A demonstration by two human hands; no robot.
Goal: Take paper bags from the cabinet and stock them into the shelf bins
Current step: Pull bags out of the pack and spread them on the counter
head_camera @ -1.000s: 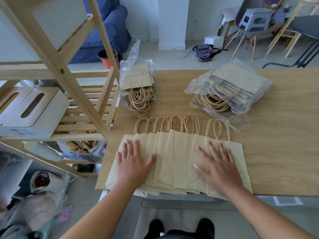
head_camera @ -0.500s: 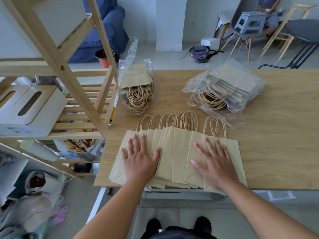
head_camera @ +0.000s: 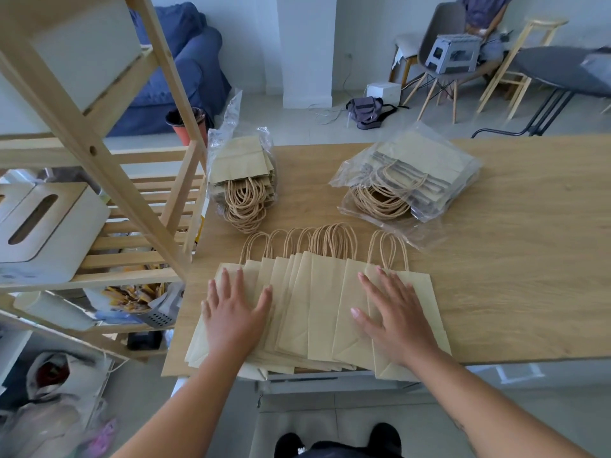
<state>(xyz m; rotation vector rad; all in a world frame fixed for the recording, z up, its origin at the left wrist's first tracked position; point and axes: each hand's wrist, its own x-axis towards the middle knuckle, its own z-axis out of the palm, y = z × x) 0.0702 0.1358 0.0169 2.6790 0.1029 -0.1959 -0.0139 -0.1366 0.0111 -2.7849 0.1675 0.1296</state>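
Several flat tan paper bags (head_camera: 317, 305) with twine handles lie fanned out at the near edge of the wooden table (head_camera: 515, 259). My left hand (head_camera: 233, 314) rests flat on the left end of the fan, fingers spread. My right hand (head_camera: 395, 317) lies flat on the right end, fingers apart. Neither hand grips a bag. Two more packs of bags sit farther back in clear plastic: a small pack (head_camera: 243, 173) at the left and a larger pack (head_camera: 420, 173) at the right.
A wooden shelf unit (head_camera: 109, 180) stands to the left of the table, holding a white bin (head_camera: 46, 233) with a slot handle. Lower shelves carry clutter. Chairs, a stool, a blue sofa and a bag on the floor lie beyond the table.
Both hands slid a little along the fanned bags, pushing the stack slightly toward the table's near edge. The packs at the back have not moved.
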